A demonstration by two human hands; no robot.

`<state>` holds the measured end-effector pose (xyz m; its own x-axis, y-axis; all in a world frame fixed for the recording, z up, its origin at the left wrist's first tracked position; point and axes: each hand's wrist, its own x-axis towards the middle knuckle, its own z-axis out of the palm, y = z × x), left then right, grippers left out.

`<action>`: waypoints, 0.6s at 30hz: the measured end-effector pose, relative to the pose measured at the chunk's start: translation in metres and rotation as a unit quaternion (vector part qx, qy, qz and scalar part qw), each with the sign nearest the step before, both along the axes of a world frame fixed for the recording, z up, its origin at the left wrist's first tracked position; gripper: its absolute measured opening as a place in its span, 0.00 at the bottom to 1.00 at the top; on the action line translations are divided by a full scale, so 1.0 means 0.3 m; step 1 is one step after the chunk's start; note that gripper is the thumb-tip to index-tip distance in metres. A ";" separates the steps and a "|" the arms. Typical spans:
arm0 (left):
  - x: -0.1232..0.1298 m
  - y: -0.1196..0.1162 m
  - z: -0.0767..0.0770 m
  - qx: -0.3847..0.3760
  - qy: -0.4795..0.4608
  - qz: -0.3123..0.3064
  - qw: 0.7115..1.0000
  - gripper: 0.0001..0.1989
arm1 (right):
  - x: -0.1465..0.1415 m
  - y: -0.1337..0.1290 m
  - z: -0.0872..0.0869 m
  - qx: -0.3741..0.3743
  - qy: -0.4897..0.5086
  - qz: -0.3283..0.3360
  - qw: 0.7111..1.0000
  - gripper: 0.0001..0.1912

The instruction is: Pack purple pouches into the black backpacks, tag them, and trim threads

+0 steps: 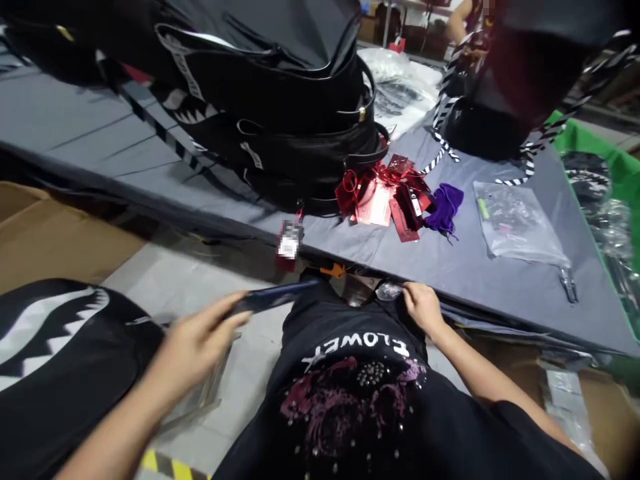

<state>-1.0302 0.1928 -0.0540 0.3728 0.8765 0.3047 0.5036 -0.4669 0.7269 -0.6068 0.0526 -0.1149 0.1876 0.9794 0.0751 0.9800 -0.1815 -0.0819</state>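
Note:
My left hand (200, 337), slightly smeared by motion, is out to the left with fingers closed round one end of a dark, flat, narrow object (275, 297). That object points toward my waist, and its kind is not clear. At the table's front edge my right hand (423, 307) has its fingers curled down; what they grip is hidden. Just left of those fingers lies a bit of crumpled clear plastic (389, 290). Beyond my hands, stacked black bags (300, 160) lie on the grey-covered table (430, 260), with red tags (375, 200) hanging from them.
A purple pouch (444, 208) and a clear plastic bag (523, 220) lie on the table. Another black bag (525, 87) with striped cords stands behind. A green-lined bin (620, 167) is at right. A black bag with a white teeth print (65, 347) sits lower left.

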 end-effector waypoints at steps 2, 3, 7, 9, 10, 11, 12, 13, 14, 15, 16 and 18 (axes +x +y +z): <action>0.238 -0.002 -0.030 0.021 -0.036 -0.154 0.987 0.14 | 0.083 -0.080 -0.026 -0.014 -0.038 -0.080 0.996 0.15; 0.352 -0.012 -0.039 0.039 -0.047 -0.223 0.973 0.15 | 0.121 -0.119 -0.048 -0.022 -0.051 -0.101 0.993 0.15; 0.732 -0.062 -0.064 0.160 -0.073 -0.433 0.884 0.22 | 0.227 -0.212 -0.169 -0.075 -0.086 -0.167 0.979 0.16; 0.881 -0.077 -0.091 0.197 -0.033 -0.501 0.842 0.24 | 0.252 -0.237 -0.215 -0.106 -0.082 -0.183 0.974 0.12; 0.947 -0.083 -0.111 0.205 -0.008 -0.529 0.824 0.24 | 0.257 -0.252 -0.227 -0.117 -0.077 -0.182 0.973 0.10; 1.009 -0.090 -0.134 0.204 0.016 -0.552 0.808 0.24 | 0.256 -0.271 -0.229 -0.125 -0.070 -0.175 0.974 0.11; 1.067 -0.099 -0.160 0.195 0.034 -0.570 0.798 0.23 | 0.250 -0.294 -0.223 -0.129 -0.063 -0.162 0.976 0.13; 1.118 -0.111 -0.188 0.180 0.044 -0.584 0.790 0.22 | 0.239 -0.320 -0.209 -0.131 -0.057 -0.147 0.979 0.14; 1.164 -0.124 -0.217 0.159 0.048 -0.597 0.785 0.21 | 0.226 -0.349 -0.191 -0.131 -0.053 -0.132 0.981 0.15; 1.204 -0.138 -0.246 0.131 0.047 -0.611 0.779 0.21 | 0.212 -0.381 -0.173 -0.132 -0.053 -0.118 0.983 0.16; 1.238 -0.152 -0.273 0.094 0.043 -0.628 0.772 0.21 | 0.201 -0.415 -0.157 -0.124 -0.055 -0.104 0.985 0.17; 1.294 -0.171 -0.322 0.016 0.040 -0.659 0.751 0.23 | 0.201 -0.487 -0.148 -0.092 -0.067 -0.072 0.991 0.18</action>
<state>-0.6421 0.1416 -0.1506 0.9283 -0.2768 0.2484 -0.3697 -0.6139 0.6975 -0.5464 -0.0936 -0.1594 0.3276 0.9423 -0.0690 0.9425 -0.3207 0.0943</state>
